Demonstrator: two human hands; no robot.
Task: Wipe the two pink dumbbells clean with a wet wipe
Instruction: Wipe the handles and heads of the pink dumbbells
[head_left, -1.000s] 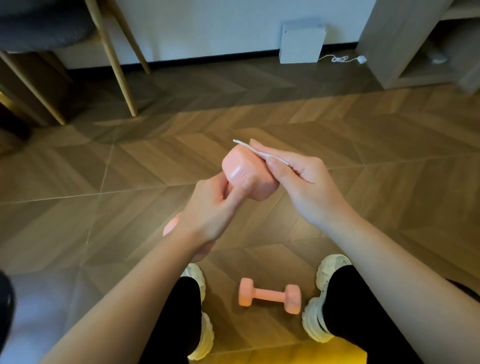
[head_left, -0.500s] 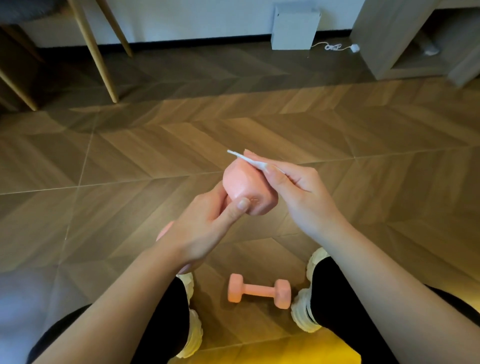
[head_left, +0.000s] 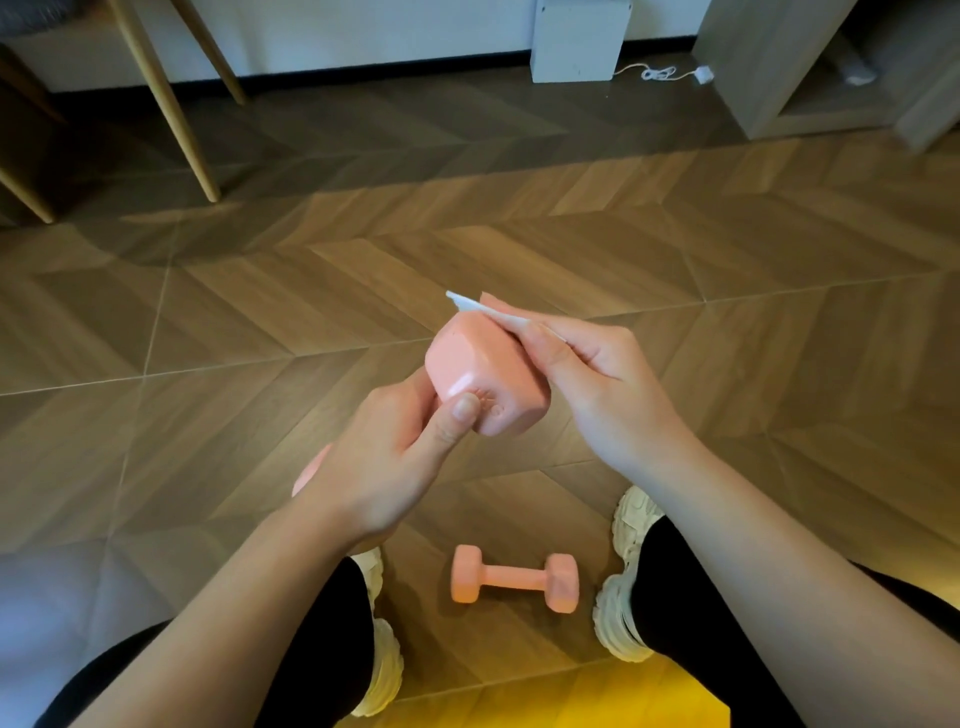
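Note:
My left hand (head_left: 384, 457) grips a pink dumbbell (head_left: 483, 374) by its handle, thumb laid on the near face of its upper head. The lower head peeks out behind my left wrist. My right hand (head_left: 597, 384) pinches a folded white wet wipe (head_left: 488, 309) and holds it against the far top side of that head. A second pink dumbbell (head_left: 514, 579) lies flat on the wooden floor (head_left: 260, 312) between my feet.
My two white shoes (head_left: 623, 571) flank the floor dumbbell. Wooden chair legs (head_left: 166, 98) stand at the back left. A white box (head_left: 576, 39) and a white cable (head_left: 660, 73) sit by the far wall; a grey shelf unit (head_left: 779, 67) stands back right.
The held dumbbell has turned a little in my left hand, showing more of its near face. The wipe stays on the far top side. The view has tilted downward.

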